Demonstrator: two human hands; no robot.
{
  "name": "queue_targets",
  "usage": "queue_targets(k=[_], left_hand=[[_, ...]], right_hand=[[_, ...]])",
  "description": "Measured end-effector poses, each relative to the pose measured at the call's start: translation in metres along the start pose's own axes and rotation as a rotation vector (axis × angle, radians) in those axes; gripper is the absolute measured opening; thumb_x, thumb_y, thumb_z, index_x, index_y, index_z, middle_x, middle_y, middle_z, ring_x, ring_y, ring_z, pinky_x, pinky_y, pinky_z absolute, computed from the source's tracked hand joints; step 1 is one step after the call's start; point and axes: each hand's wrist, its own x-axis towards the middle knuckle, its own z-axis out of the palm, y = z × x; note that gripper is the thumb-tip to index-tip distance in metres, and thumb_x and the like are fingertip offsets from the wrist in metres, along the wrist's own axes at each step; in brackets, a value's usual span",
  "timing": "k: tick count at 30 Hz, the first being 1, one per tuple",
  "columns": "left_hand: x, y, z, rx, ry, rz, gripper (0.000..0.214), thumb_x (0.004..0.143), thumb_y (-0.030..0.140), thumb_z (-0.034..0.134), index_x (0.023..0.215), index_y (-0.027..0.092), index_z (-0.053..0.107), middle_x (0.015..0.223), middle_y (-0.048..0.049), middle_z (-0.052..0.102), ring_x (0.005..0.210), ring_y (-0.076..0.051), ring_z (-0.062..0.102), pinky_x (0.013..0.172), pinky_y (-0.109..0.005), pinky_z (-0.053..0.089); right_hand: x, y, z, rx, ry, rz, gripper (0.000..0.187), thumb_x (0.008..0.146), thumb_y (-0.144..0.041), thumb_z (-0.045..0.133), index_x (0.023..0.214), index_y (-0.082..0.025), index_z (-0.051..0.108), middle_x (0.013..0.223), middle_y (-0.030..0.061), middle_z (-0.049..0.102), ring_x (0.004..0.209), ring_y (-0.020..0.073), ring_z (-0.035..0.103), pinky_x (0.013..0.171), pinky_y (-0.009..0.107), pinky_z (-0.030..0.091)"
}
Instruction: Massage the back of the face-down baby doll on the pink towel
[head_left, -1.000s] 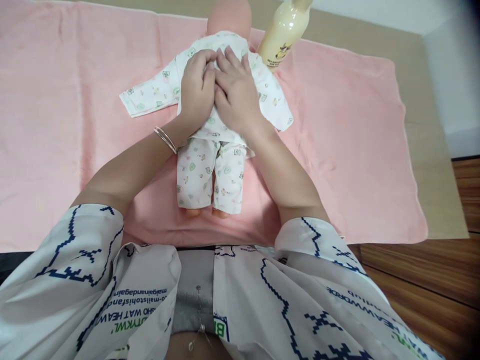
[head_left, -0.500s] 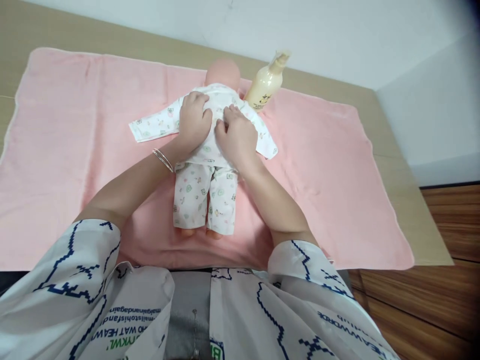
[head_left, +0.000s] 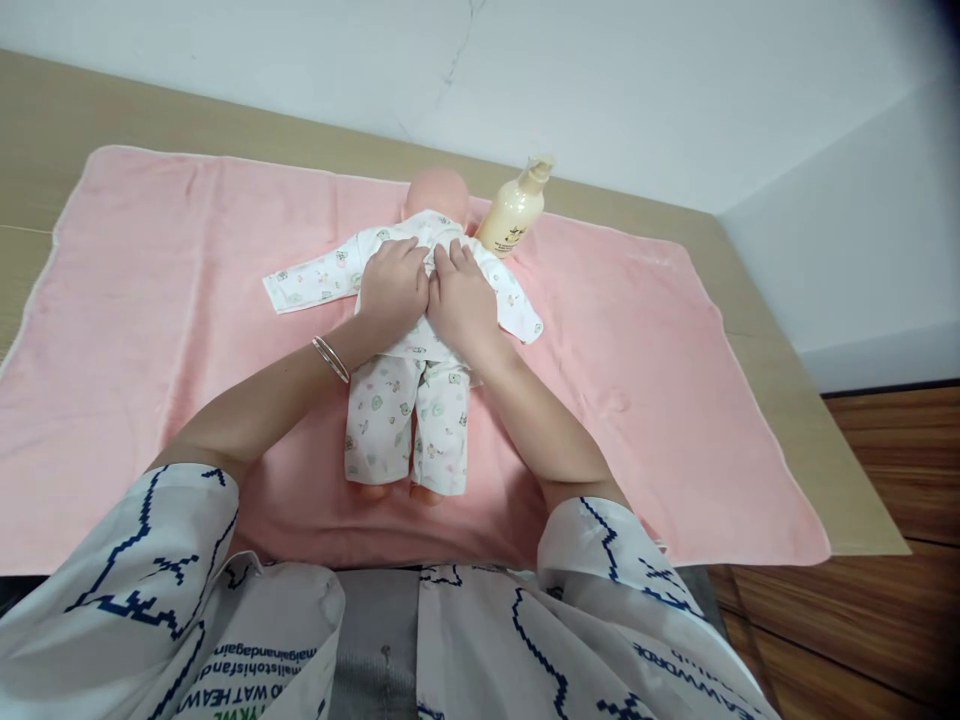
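A baby doll (head_left: pixel 439 195) in a white printed shirt (head_left: pixel 420 345) and matching trousers (head_left: pixel 381 420) lies at full length, head away from me; its face does not show. My left hand (head_left: pixel 395 287) rests on the shirt's upper left side, fingers laid flat and pointing toward the head. Beside it, my right hand (head_left: pixel 465 300) lies on the shirt's right side, its fingers also extended. The two hands touch or nearly touch at the thumbs. Neither holds anything. The doll's sleeves spread out to both sides, and its feet peek from the trouser legs.
A pink blanket (head_left: pixel 630 420) lies under the doll on a light wooden table (head_left: pixel 817 450). Just right of the doll's head stands a cream pump bottle (head_left: pixel 514 212). A white wall (head_left: pixel 600 90) rises behind the table, and brown wooden boards (head_left: pixel 892 620) show at lower right.
My hands have come closer together over the middle of the doll's shirt, and the fingers look straighter. The whole view has shifted, so the table appears a little lower.
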Motion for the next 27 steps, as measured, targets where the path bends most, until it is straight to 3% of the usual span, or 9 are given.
queue_targets(k=[4,7,10,12,16,19,23,27], left_hand=[[0.007,-0.008,0.004,-0.039,-0.015,-0.065,0.037,0.097,0.028,0.046,0.127,0.018,0.065,0.142,-0.0132,0.061,0.140,-0.031,0.050,0.124,-0.051,0.034],[0.013,-0.019,0.014,-0.065,-0.016,-0.045,0.046,0.097,0.033,0.047,0.140,0.022,0.055,0.155,-0.0116,0.050,0.150,-0.032,0.038,0.127,-0.055,0.026],[0.011,-0.018,0.016,-0.038,-0.012,0.020,0.045,0.098,0.032,0.042,0.139,0.020,0.056,0.153,-0.0128,0.052,0.149,-0.033,0.039,0.125,-0.057,0.027],[0.006,-0.011,0.010,-0.008,0.005,0.055,0.041,0.098,0.028,0.039,0.131,0.017,0.061,0.145,-0.0146,0.059,0.141,-0.033,0.048,0.121,-0.056,0.034],[0.001,-0.002,0.000,0.026,0.046,0.039,0.033,0.097,0.026,0.041,0.113,0.020,0.068,0.123,-0.0134,0.069,0.121,-0.032,0.060,0.110,-0.053,0.045],[0.004,-0.009,0.005,-0.003,0.050,-0.006,0.035,0.096,0.030,0.045,0.123,0.020,0.064,0.134,-0.0140,0.064,0.129,-0.033,0.055,0.115,-0.053,0.041],[0.011,-0.022,0.019,-0.016,0.026,-0.028,0.047,0.096,0.034,0.048,0.140,0.019,0.053,0.153,-0.0157,0.050,0.147,-0.035,0.039,0.124,-0.059,0.027],[0.011,-0.018,0.015,0.012,0.029,0.085,0.040,0.099,0.034,0.044,0.133,0.020,0.058,0.144,-0.0130,0.059,0.139,-0.033,0.048,0.121,-0.055,0.034]], right_hand=[[0.002,0.002,-0.007,0.013,-0.006,0.002,0.054,0.105,-0.035,0.030,0.148,-0.010,0.051,0.158,0.0177,0.046,0.150,0.0352,0.038,0.122,0.055,0.034],[0.021,0.024,-0.008,0.059,-0.047,-0.055,0.055,0.104,-0.038,0.033,0.151,-0.015,0.046,0.163,0.0139,0.038,0.154,0.0310,0.031,0.126,0.057,0.025],[0.032,0.036,-0.006,0.058,-0.079,-0.098,0.057,0.103,-0.038,0.033,0.156,-0.017,0.038,0.167,0.0113,0.029,0.156,0.0294,0.024,0.128,0.059,0.018],[0.028,0.029,-0.006,0.026,-0.078,-0.094,0.057,0.102,-0.034,0.033,0.156,-0.014,0.038,0.167,0.0127,0.029,0.156,0.0301,0.025,0.127,0.057,0.020],[0.006,-0.003,-0.010,-0.050,-0.026,-0.004,0.053,0.100,-0.022,0.034,0.148,-0.005,0.049,0.158,0.0194,0.044,0.150,0.0334,0.037,0.123,0.050,0.033],[0.003,-0.008,-0.012,-0.042,-0.008,0.037,0.052,0.100,-0.025,0.036,0.146,-0.007,0.053,0.155,0.0185,0.049,0.147,0.0340,0.042,0.120,0.050,0.038],[0.023,0.019,-0.009,0.029,-0.058,-0.028,0.058,0.100,-0.033,0.041,0.153,-0.010,0.043,0.163,0.0146,0.037,0.154,0.0309,0.032,0.127,0.051,0.026],[0.033,0.031,-0.005,0.024,-0.095,-0.086,0.059,0.099,-0.030,0.040,0.155,-0.011,0.038,0.166,0.0135,0.031,0.156,0.0283,0.025,0.129,0.052,0.017]])
